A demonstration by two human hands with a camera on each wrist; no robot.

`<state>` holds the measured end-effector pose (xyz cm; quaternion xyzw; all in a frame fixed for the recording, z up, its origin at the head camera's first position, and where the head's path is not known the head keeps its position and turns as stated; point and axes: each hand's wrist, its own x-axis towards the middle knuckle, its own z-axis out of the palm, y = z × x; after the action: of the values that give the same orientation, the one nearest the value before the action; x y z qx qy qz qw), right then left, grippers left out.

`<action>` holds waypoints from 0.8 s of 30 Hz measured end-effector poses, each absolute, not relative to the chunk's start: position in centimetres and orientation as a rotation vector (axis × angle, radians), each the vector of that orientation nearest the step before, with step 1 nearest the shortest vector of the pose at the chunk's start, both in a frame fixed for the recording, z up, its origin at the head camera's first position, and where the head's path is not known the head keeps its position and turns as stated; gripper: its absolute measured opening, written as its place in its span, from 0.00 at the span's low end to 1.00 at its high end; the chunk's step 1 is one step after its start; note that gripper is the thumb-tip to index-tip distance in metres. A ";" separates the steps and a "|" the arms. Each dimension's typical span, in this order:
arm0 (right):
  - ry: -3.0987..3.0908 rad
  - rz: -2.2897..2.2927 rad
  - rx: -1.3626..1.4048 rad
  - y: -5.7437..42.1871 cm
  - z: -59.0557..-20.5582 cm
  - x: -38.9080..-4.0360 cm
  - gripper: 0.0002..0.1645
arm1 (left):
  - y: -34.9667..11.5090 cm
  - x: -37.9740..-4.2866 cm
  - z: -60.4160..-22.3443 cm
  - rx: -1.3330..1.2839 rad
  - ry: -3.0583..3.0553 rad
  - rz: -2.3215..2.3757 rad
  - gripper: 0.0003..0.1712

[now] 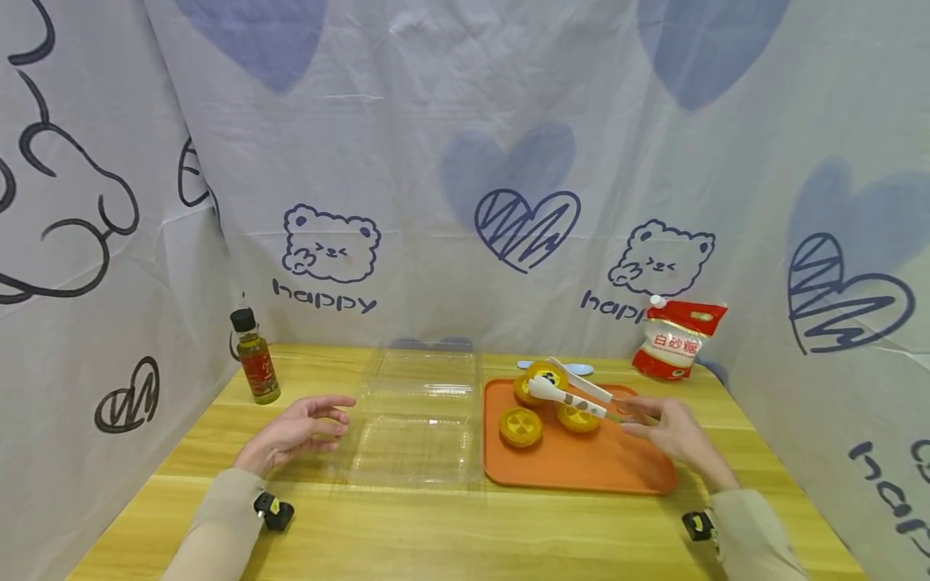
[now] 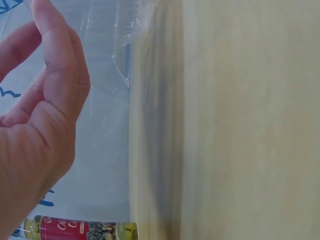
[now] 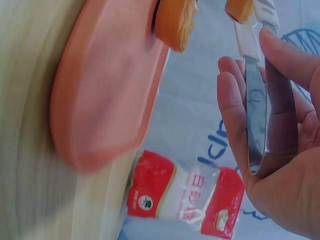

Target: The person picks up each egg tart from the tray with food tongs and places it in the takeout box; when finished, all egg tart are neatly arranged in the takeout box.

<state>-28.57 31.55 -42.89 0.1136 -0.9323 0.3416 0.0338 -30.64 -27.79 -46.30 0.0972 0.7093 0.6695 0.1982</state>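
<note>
My right hand (image 1: 672,432) grips a pair of tongs (image 1: 574,401) with white heads and metal arms, thumb on one arm and fingers on the other. A yellow tart (image 1: 550,374) with dark bits on top sits between the tong heads, above the back left of an orange tray (image 1: 617,466). In the right wrist view the pinched tart (image 3: 240,9) shows only partly. Two more tarts rest on the tray, one at the front left (image 1: 521,428) and one under the tongs (image 1: 579,417). Left of a clear plastic box (image 1: 414,448), my left hand (image 1: 301,428) hovers with relaxed fingers, holding nothing.
The clear box lies unfolded, its lid (image 1: 425,371) toward the back. An oil bottle (image 1: 257,363) stands at the back left. At the back right is a red and white sugar bag (image 1: 670,340). A pale utensil (image 1: 579,369) lies behind the tray.
</note>
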 end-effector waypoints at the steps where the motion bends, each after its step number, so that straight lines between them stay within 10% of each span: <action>1: -2.866 1.068 0.345 31.3 -42.9 -28.6 0.29 | -27.8 -30.7 -46.3 0.275 1.984 1.873 0.37; 24: -2.785 1.076 0.491 25.1 -43.5 -29.9 0.23 | -27.9 -30.8 -46.4 0.258 1.945 1.902 0.36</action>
<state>-29.85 25.13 -43.52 0.1618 -0.9189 0.3552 0.0578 -30.79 -27.94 -46.42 0.0924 0.6969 0.6816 0.2030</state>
